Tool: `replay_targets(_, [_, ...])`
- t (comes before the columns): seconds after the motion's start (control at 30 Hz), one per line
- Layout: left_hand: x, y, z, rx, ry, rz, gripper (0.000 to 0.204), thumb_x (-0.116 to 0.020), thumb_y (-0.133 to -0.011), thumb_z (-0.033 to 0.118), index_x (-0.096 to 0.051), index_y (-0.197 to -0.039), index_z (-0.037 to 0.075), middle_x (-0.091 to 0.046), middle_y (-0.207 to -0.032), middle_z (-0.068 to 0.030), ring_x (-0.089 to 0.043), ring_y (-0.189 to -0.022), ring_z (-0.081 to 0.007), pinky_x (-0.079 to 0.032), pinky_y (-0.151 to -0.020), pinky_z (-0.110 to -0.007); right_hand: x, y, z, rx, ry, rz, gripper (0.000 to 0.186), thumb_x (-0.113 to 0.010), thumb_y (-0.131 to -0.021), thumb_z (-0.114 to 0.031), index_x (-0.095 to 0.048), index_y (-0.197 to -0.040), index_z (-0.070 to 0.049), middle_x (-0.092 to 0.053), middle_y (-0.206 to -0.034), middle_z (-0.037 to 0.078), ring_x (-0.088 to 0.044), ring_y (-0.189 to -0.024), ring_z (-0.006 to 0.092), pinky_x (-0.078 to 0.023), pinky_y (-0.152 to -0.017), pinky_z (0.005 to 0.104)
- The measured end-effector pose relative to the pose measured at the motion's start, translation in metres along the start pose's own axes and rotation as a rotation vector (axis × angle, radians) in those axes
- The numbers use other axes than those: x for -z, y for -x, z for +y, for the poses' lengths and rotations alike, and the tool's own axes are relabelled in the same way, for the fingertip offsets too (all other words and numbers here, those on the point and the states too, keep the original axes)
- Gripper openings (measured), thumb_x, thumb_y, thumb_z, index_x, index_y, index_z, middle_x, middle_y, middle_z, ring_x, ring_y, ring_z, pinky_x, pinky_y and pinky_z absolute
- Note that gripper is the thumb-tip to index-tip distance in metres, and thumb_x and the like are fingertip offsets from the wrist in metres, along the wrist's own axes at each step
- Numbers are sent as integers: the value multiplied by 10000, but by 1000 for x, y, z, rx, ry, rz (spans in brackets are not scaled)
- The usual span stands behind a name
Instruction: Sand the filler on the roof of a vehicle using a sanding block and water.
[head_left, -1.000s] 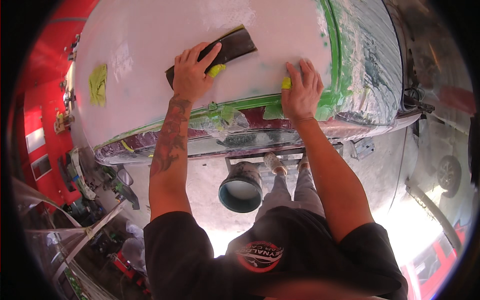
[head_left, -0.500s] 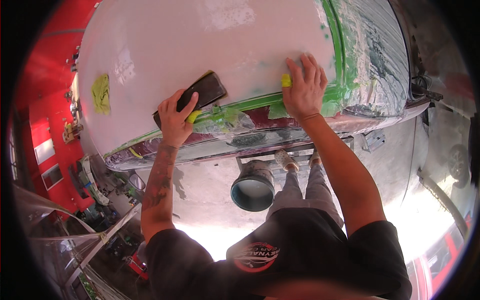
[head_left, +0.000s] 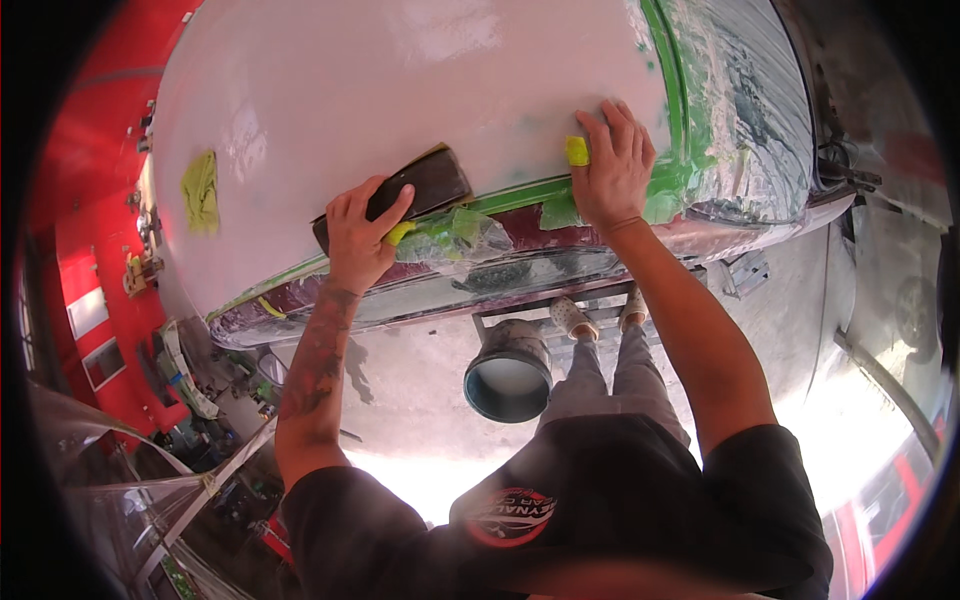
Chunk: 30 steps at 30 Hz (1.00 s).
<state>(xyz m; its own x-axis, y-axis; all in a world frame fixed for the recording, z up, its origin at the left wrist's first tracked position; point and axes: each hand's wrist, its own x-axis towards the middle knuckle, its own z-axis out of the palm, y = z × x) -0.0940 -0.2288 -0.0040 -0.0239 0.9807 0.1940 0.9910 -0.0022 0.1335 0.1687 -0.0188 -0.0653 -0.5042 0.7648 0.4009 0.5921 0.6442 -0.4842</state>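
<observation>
My left hand (head_left: 362, 230) is closed round a long dark sanding block (head_left: 425, 185), which lies flat on the pale primed car roof (head_left: 350, 90) near its edge. A small yellow piece (head_left: 399, 233) shows beside that hand's thumb; its kind is unclear. Further right, my right hand (head_left: 614, 170) rests on the roof with fingers stretched out, close to the green masking tape (head_left: 678, 110). Another yellow piece (head_left: 577, 151) sits at its thumb, and I cannot tell whether it is wrapped on or held.
A yellow-green cloth (head_left: 200, 192) lies on the roof at left. Clear plastic sheeting (head_left: 740, 120) covers the glass at right. Below the car's edge stand a dark bucket (head_left: 507, 385) with cloudy liquid and a low bench (head_left: 600, 297) by my feet.
The sanding block and my left hand have shifted slightly right along the roof edge. My right hand has moved a little, staying on the roof.
</observation>
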Motion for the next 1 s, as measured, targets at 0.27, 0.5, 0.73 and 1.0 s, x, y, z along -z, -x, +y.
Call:
replay_targets(0.27, [10,3,-19,-52,-37,-108,745,-635,-639,-66,-627,-1298,283,-539,-1329,-84,-506,-1195,-311,-382,-1014,-464,-5,6,16,-18,-46,-15,396,-613,-854,-199,-542,-1241,-148,-467,-1342,129,-384,-1344,334,-273,-1093,517])
replay_targets(0.5, [0,6,6,57,-34,-1,728,-646,-664,-36,-616,-1309,300,-531,-1335,-80,-482,-1201,-304,-359,-999,-466,-1,1,1,-16,13,-3,410,-614,-846,-196,-542,-1246,-147,-467,-1340,131,-384,-1346,332,-272,-1098,516])
replay_targets(0.73, [-14,-40,31,-43,13,-44,691,-647,-693,-41,-627,-1284,316,-542,-1314,-61,-508,-1188,-278,-372,-1002,-450,-8,8,16,-15,-62,6,435,-616,-832,-185,-535,-1258,-145,-477,-1326,119,-392,-1342,322,-268,-1104,507])
replay_targets(1.0, [5,15,-16,145,58,0,625,-671,-701,-12,-666,-1266,257,-543,-1313,-91,-484,-1191,-321,-358,-1029,-461,-2,3,1,-10,12,8,418,-608,-848,-189,-534,-1257,-145,-478,-1321,113,-403,-1333,322,-261,-1100,506])
